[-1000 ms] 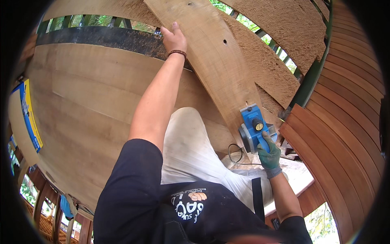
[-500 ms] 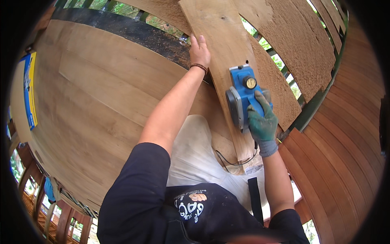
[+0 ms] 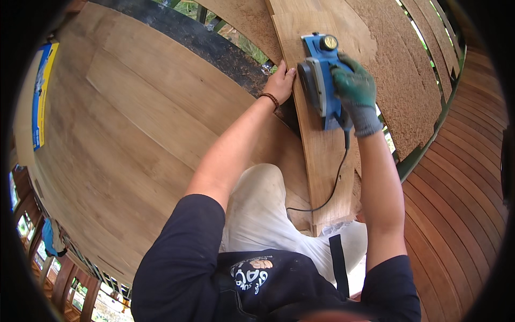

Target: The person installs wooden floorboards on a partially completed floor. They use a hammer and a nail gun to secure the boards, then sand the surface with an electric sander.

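Observation:
My right hand point(image 3: 355, 86), in a green and grey work glove, is closed round the handle of a blue electric hand planer point(image 3: 321, 80). The planer rests on the far part of a long wooden plank point(image 3: 320, 161). At the plank's left edge is my bare left hand point(image 3: 280, 85), a beaded bracelet on its wrist. Its thumb lies against the plank's edge and the other fingers are partly hidden, seeming to grip it. A black power cord point(image 3: 339, 180) trails from the planer's rear back toward my legs.
A wide wooden panel point(image 3: 161, 118) spreads out on the left, with a blue and yellow strip point(image 3: 40, 96) at its far edge. Wood shavings cover boards point(image 3: 399, 80) on the right. A dark beam point(image 3: 188, 40) crosses behind. Slatted reddish wood point(image 3: 456, 214) curves along the right side.
The planer has moved forward along the plank with my right hand. My left hand has gone from lying on the plank's surface to its left edge. The view has shifted slightly.

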Demonstrator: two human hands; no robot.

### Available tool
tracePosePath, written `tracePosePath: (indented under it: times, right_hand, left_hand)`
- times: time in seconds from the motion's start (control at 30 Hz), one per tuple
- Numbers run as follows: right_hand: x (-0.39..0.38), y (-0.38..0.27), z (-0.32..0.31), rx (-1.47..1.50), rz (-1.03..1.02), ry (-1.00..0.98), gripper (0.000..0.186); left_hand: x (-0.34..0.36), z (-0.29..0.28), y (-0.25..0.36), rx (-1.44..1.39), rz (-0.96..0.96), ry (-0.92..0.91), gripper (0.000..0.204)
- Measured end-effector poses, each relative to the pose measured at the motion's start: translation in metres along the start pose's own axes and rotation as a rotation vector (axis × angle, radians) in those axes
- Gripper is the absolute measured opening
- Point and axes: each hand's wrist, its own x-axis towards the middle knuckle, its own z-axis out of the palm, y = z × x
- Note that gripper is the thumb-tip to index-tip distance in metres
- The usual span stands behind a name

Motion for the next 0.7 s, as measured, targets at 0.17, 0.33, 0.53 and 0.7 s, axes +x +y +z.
tracePosePath:
  times: [0.17,0.33,0.53,0.7]
  right_hand:
    - [0.085,-0.018,-0.004,-0.161,-0.161,0.019,0.028]
    - [0.061,-0.027,-0.015,0.506,0.317,0.002,0.034]
    - [-0.166,-0.002,-0.043,0.247,0.117,0.141,0.045]
    - [-0.385,-0.003,-0.064,0.361,0.404,-0.052,0.050]
  left_hand:
    - [0.011,0.000,-0.004,-0.119,0.012,0.008,0.047]
    - [0.036,-0.003,0.001,-0.177,-0.099,-0.036,0.042]
    - [0.053,-0.025,0.036,0.298,-0.023,0.038,0.133]
    - [0.137,-0.040,0.081,1.207,0.568,0.158,0.108]
